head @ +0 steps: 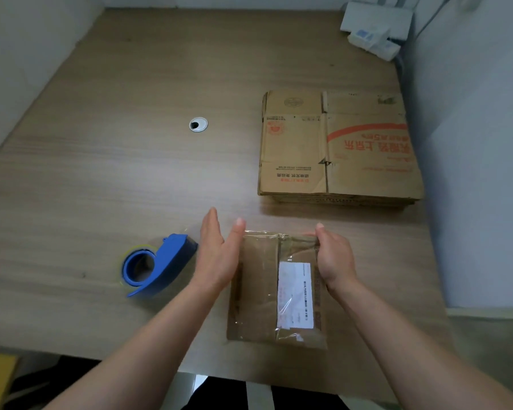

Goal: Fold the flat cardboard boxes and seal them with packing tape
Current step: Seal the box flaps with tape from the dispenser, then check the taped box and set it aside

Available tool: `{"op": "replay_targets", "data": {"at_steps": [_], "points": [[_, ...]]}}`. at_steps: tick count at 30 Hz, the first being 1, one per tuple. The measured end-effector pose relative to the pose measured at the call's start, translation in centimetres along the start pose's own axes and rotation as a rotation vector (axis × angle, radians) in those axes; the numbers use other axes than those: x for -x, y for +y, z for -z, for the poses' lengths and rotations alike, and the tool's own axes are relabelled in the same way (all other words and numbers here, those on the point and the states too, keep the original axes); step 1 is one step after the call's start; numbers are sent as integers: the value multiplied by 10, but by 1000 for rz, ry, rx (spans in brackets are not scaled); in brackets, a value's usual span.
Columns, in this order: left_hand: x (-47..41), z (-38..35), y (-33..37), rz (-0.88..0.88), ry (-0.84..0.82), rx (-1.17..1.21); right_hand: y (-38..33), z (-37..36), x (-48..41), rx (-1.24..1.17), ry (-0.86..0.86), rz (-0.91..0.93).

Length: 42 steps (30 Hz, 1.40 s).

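Cardboard box may spring open if my straight left fingers and gripping right fingers leave its tape unpressed.

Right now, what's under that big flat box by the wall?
More flat cardboard: only stacked edges show beneath the top flat box. Their faces, and the table under them, are covered.

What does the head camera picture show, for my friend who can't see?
Two hands hold a small taped box on a wooden table, left hand flat against its side, right hand gripping the other side. A blue tape dispenser lies left of it; flat cardboard boxes are stacked behind on the right.
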<state>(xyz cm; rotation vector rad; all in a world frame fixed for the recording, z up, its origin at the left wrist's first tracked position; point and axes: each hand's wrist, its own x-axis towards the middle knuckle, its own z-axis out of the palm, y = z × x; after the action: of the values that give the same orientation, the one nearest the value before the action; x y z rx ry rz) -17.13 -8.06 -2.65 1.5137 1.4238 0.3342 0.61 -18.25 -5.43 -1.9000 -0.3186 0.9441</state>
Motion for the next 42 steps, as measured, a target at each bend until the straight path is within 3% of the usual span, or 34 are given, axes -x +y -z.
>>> {"op": "replay_targets", "data": {"at_steps": [3,5,10,13,17,19,23,26,30,34,39,42], "points": [[42,-1,-25,-65,-16,-232,8,6,2,10,129,62],[62,-12,-41,-59,-81,-167,13,6,6,17,142,105],[63,-29,-52,-57,55,-82,15,5,9,37,153,112],[53,-22,-44,-71,141,-21,16,10,25,94,256,118],[27,-15,-28,52,372,206,37,21,61,54,481,21],[28,-14,-26,71,281,194,44,23,75,13,551,-56],[44,-24,-25,-101,-53,50,53,10,96,186,461,-64],[34,-25,-21,-174,-97,-57,66,2,109,346,381,66],[22,-16,-21,-128,-181,-60,74,5,111,452,261,59],[7,-4,-17,-2,-312,-52,67,18,108,424,13,-88],[31,8,-20,-219,-144,-144,26,25,93,459,121,224],[45,3,-45,-274,-167,-155,21,11,75,379,34,239]]}}
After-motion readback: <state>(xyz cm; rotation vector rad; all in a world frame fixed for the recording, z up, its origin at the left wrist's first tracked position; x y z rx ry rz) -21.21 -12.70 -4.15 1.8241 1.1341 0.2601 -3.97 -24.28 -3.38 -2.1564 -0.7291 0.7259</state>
